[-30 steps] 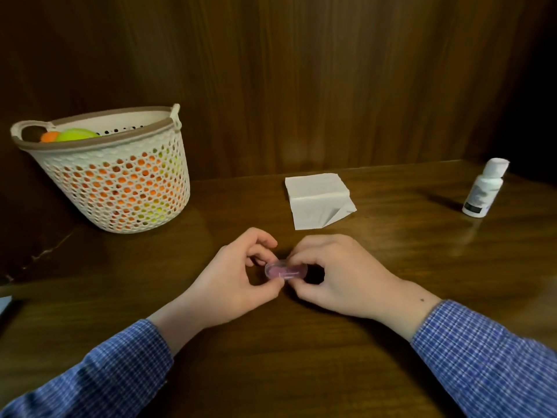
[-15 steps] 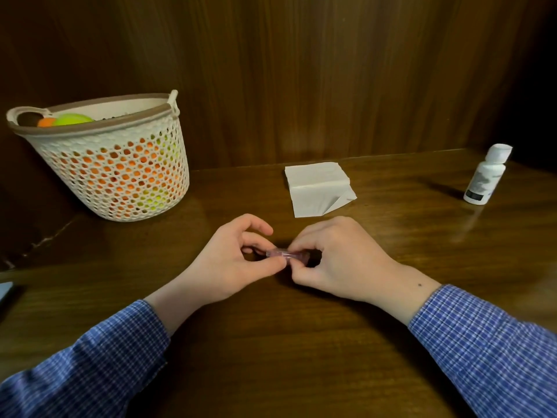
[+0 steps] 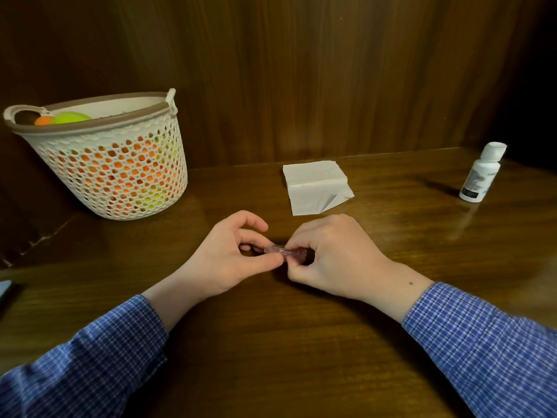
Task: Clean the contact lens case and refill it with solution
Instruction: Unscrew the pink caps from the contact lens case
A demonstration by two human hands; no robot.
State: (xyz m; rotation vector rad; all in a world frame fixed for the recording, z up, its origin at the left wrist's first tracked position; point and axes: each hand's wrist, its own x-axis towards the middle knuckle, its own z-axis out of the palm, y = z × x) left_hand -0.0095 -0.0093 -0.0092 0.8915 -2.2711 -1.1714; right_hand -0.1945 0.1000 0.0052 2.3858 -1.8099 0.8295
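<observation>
Both hands, left hand and right hand, are pinched on opposite ends of the small translucent pink plastic contact lens case, held just above the dark wooden table, presumably so its caps can be unscrewed for cleaning.

A home corner: dark wooden table, wood-panelled wall, perforated plastic basket.

Dim, warm light from above. Soft glare on the table at 3 o'clock; corners at 1 and 11 o'clock go near-black. Wide-angle bowing at edges, focus slightly soft.
</observation>
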